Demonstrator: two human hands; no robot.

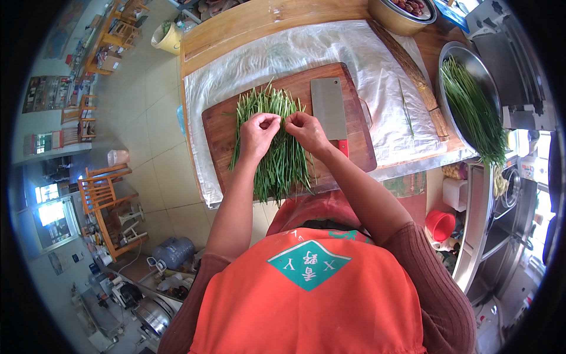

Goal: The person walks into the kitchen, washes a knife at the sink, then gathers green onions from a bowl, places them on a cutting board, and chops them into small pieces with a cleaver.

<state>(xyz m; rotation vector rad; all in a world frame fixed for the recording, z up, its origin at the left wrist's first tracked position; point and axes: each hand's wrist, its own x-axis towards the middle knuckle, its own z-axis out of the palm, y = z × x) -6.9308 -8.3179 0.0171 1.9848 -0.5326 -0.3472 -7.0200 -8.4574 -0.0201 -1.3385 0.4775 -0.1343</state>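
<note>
A thick bundle of green chives (278,163) lies across a wooden cutting board (221,132), its pale ends pointing away from me. Above the middle of the bundle, my left hand (259,132) has thumb and forefinger pinched together. My right hand (307,131) faces it in a similar pinch, the fingertips almost meeting. Whether a thin chive is between the fingers is too small to tell. To the right of the bundle a cleaver (329,108) rests flat on the board, its red handle (343,148) towards me and partly hidden by my right forearm.
Clear plastic sheeting (389,128) covers the wooden table (230,35). A long, rough wooden piece (409,71) lies right of the board, near a stray chive (406,108). Farther right, a metal basin (464,48) holds more chives. A pot (393,20) stands at the back right.
</note>
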